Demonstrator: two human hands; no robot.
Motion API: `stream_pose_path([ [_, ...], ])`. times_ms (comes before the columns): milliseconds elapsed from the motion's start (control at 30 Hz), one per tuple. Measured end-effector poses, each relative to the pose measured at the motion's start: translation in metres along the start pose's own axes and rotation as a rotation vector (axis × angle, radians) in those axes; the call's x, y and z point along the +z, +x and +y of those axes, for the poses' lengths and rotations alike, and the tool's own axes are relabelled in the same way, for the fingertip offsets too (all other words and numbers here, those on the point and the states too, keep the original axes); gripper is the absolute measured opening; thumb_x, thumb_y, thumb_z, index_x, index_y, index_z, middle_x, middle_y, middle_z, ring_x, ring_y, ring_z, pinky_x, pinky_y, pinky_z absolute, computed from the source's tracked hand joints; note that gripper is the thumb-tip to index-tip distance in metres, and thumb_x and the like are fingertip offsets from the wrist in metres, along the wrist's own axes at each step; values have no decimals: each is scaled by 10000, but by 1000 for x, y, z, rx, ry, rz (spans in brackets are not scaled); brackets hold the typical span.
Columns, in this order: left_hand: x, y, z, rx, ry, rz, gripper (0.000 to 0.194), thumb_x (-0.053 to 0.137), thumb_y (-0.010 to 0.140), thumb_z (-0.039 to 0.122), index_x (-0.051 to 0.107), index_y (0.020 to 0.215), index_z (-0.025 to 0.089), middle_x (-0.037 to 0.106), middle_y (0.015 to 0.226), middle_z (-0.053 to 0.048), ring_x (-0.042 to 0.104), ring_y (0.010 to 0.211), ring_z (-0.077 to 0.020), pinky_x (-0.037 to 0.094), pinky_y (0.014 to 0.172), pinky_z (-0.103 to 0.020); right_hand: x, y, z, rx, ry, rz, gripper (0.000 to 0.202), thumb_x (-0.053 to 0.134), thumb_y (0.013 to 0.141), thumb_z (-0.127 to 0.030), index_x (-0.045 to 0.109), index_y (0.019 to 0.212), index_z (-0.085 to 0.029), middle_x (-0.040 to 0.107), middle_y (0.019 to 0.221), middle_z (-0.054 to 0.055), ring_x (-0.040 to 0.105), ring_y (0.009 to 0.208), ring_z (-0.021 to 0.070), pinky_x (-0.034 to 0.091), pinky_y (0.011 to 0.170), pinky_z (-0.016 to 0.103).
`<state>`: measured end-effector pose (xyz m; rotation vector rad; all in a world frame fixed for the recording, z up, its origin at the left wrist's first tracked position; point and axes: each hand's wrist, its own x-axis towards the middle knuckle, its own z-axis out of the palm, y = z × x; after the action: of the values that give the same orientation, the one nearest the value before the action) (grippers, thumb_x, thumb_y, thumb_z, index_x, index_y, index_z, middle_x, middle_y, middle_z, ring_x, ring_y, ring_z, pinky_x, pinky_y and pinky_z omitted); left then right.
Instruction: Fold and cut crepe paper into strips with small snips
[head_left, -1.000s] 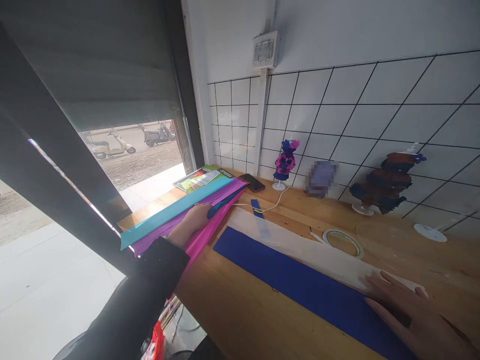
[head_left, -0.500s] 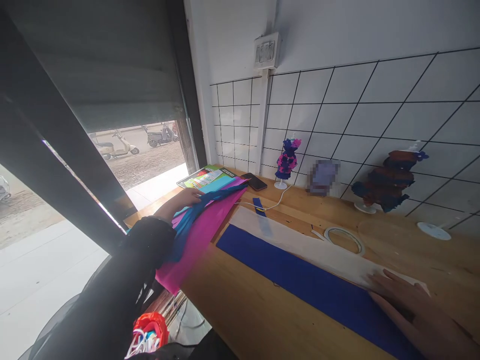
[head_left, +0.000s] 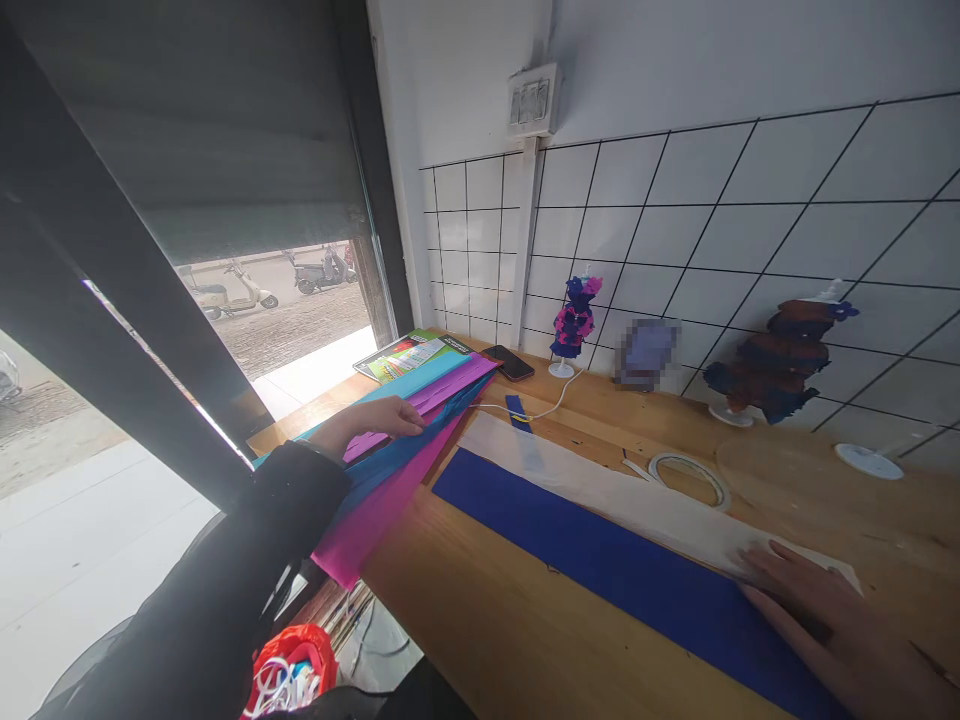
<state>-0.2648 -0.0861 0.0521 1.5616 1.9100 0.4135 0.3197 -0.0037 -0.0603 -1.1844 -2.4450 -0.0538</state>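
At the table's left end, my left hand (head_left: 386,415) is over a stack of coloured paper sheets. Its fingers are pinched together at the edge of a blue sheet (head_left: 420,440). Under that sheet lies a magenta sheet (head_left: 360,545), overhanging the table edge; purple and light turquoise sheets show beyond my hand. My right hand (head_left: 825,610) rests with fingers extended across a white strip (head_left: 600,490) and a dark blue strip (head_left: 585,560), which lie side by side. My right hand covers part of both strips.
Behind the strips lies a roll of tape (head_left: 724,490). A phone (head_left: 511,363) with a white cable (head_left: 559,400) sits near the wall. Small dress-like figures on stands (head_left: 574,325) line the back. A red bag (head_left: 319,655) is below the table.
My left hand has moved slightly right and toward me. The bunched blue sheet now lies flatter, uncovering more of the purple sheet. My right hand has stayed almost still.
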Motion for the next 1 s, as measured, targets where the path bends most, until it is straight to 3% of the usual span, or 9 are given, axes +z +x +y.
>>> stream_pose_path([
  [67,13,-1,3,43,189,34,305,592,676,489,668,723,197,611,640,-12,575,607,-177,457,571,-271,-1,0,0,0,7,5,365,478,768,-466,660,1020,-274,641,1112,31,503,1141,296,381,989,504],
  [133,25,1,3,55,306,143,284,543,721,459,660,707,201,614,670,-19,589,675,-198,462,642,-289,-1,0,-1,-2,10,11,367,483,766,-460,657,1030,-273,640,1113,34,501,1143,298,382,988,502],
  [200,33,4,1,47,357,253,257,513,751,397,661,859,216,637,862,-39,580,875,-233,439,791,-318,-2,0,-2,-6,10,12,375,483,767,-455,649,1048,-271,636,1119,33,497,1147,300,388,981,510],
  [267,37,7,-4,17,413,363,350,500,767,369,599,1067,219,588,1078,-79,499,1066,-271,368,915,-370,-2,1,-2,-13,10,11,376,475,772,-459,650,1047,-271,635,1122,28,501,1143,300,392,972,524],
  [367,39,9,-13,-51,480,465,476,491,783,396,496,1207,182,505,1204,-146,423,1155,-322,319,945,-437,0,1,-1,-21,10,20,370,466,777,-471,665,1012,-266,640,1111,29,511,1133,299,402,963,530],
  [533,37,11,-25,-71,536,438,317,374,863,370,588,975,165,616,975,-112,565,944,-247,390,838,-342,3,-1,0,-37,-3,19,378,462,791,-480,654,1027,-255,636,1121,32,520,1126,288,399,971,531],
  [667,25,14,-30,-93,547,415,404,270,897,367,588,746,169,623,784,-76,579,795,-207,405,727,-286,1,-1,-5,-36,4,24,439,445,796,-528,645,1040,-223,630,1133,55,525,1122,282,397,974,525],
  [833,9,17,-34,-117,522,411,422,241,893,356,592,750,171,619,787,-59,566,760,-191,390,656,-260,0,-1,-4,-51,-2,41,456,437,797,-550,646,1036,-223,636,1121,51,527,1120,279,415,960,527],
  [1000,10,19,-36,-131,486,384,389,332,844,414,638,831,173,647,848,-68,574,811,-209,400,671,-267,4,-2,-1,-53,0,34,454,434,805,-548,634,1056,-228,624,1142,47,524,1123,284,410,967,534],
])
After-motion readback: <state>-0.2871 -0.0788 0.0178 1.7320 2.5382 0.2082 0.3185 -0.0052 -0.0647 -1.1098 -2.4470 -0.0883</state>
